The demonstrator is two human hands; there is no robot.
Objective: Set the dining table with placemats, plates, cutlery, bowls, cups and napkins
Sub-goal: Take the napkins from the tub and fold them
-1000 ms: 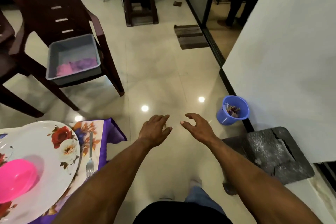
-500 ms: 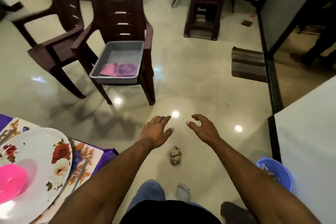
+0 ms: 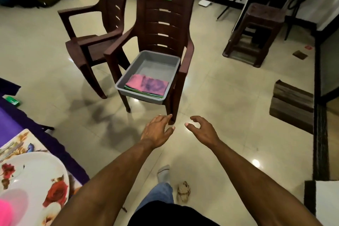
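A: What's on the desk (image 3: 11,121) at far left?
B: A floral plate (image 3: 36,170) on a floral placemat (image 3: 22,138), over purple cloth

A: And the hands?
B: Left hand (image 3: 156,132) and right hand (image 3: 203,130) reach forward over the floor, fingers loosely apart, holding nothing

A: The napkins?
B: Folded napkins (image 3: 146,86) lie in a grey tray (image 3: 157,58) on the brown chair (image 3: 165,14) ahead, apart from both hands
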